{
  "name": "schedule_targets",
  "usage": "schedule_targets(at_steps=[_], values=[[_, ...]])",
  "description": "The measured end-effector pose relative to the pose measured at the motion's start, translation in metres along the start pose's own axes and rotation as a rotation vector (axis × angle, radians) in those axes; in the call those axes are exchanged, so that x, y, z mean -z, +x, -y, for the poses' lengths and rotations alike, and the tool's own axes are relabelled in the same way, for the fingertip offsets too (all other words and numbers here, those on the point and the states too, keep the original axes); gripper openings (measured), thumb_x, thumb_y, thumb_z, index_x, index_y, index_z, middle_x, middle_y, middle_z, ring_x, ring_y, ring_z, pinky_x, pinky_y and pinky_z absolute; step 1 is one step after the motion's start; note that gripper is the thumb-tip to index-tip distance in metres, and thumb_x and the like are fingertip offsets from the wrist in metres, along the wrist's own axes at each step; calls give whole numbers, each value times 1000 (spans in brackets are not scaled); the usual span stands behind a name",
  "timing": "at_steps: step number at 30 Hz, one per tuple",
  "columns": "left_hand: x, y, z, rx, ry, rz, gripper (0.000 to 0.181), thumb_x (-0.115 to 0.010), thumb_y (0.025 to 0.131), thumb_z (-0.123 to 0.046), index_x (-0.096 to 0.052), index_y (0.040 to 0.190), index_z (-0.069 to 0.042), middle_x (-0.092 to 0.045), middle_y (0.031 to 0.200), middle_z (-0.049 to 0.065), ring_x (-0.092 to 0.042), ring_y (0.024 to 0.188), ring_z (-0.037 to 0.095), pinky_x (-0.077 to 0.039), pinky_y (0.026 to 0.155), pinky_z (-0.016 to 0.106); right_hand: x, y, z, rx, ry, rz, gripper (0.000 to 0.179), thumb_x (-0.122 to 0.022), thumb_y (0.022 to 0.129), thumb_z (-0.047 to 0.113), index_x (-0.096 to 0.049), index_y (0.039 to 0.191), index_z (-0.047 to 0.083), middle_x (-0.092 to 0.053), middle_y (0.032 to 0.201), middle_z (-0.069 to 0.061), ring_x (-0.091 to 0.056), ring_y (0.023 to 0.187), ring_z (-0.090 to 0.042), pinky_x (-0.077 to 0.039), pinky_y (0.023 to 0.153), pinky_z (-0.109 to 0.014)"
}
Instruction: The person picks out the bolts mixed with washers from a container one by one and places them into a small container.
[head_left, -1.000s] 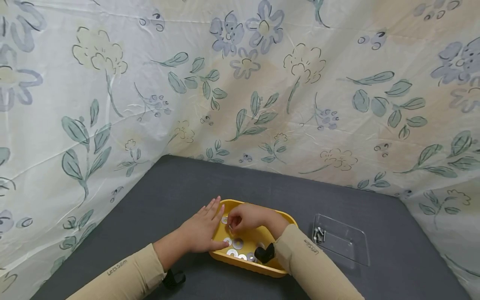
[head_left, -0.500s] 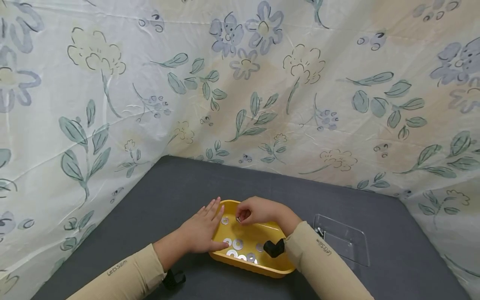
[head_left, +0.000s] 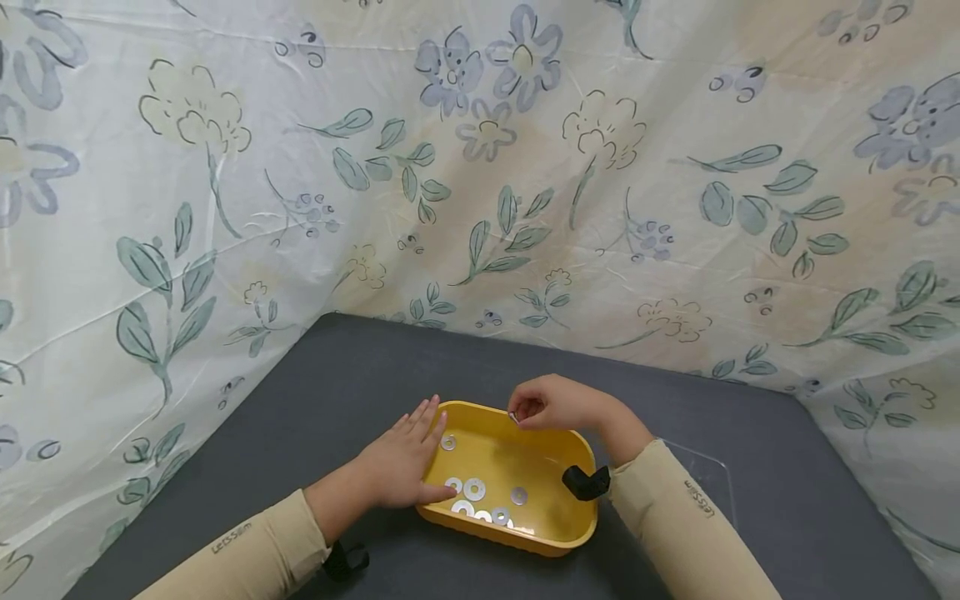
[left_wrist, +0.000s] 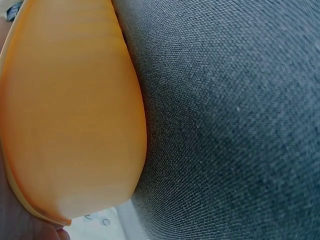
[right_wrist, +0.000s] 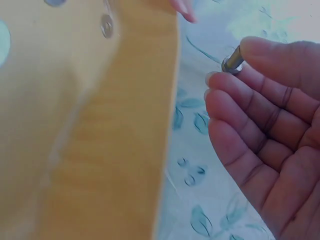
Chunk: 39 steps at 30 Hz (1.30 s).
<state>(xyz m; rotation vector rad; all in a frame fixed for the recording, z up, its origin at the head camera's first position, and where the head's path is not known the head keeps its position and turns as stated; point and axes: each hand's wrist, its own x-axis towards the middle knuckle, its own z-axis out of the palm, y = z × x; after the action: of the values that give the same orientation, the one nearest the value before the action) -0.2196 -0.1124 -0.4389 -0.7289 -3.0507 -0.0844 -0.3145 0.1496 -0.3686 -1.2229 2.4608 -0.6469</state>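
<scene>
My left hand (head_left: 397,467) rests on the left end of a yellow tray (head_left: 517,542), fingers straight along the rim and thumb reaching over the near corner. Several flat metal washers (head_left: 475,489) lie on the tray floor, mostly toward the near left. Above the tray's far rim, my right hand (head_left: 562,403) pinches a small metal bolt (right_wrist: 233,62) between thumb and fingertips. In the right wrist view the bolt's head end points down, and its other end is covered by the thumb. The left wrist view is mostly the tray's outer wall (left_wrist: 75,115).
A clear plastic container (head_left: 720,479) stands on the dark grey table (head_left: 405,358) at the right, largely hidden behind my right sleeve (head_left: 686,517). Floral fabric (head_left: 480,208) hangs around the back and sides of the table.
My right hand has risen out of the tray and moved right to its far rim, carrying the bolt. The left hand has stayed in place.
</scene>
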Motion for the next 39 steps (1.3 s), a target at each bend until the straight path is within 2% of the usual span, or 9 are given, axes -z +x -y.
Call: schedule_targets(at_steps=[3,9,19,28,39], values=[[0,-1,0,-6,-1,0,101,-44,77,-74,-15,146,-5,4,153,13,-3,140,27,-16,110,45,8,-10,-3,-14,10,-18,14,-64,86,15,-64,99,9,-60,82,6,-55,75,-13,-50,68,-26],[1,0,1,-18,-6,10,105,-43,75,-76,-13,147,-6,6,152,13,-2,140,29,-15,110,45,21,-29,-9,-61,34,-76,12,-64,86,16,-63,98,18,-60,85,4,-56,76,-16,-50,69,-26],[-2,1,3,-34,6,9,114,-41,68,-83,-12,147,-7,7,152,14,0,139,30,-15,110,46,35,-60,-26,-92,56,-150,16,-66,85,20,-62,99,13,-59,85,0,-54,75,-19,-50,67,-27],[-3,0,3,-41,-9,21,116,-40,66,-85,-11,147,-7,8,152,14,1,139,30,-14,110,46,37,-88,-48,-153,96,-165,20,-65,86,20,-60,101,8,-58,86,-4,-53,77,-21,-50,68,-27],[-3,0,2,-32,-13,17,117,-41,65,-85,-11,147,-7,8,152,15,1,139,30,-14,110,46,37,-125,-74,-238,75,-205,18,-64,86,20,-60,98,8,-59,85,-7,-54,75,-20,-50,66,-32]])
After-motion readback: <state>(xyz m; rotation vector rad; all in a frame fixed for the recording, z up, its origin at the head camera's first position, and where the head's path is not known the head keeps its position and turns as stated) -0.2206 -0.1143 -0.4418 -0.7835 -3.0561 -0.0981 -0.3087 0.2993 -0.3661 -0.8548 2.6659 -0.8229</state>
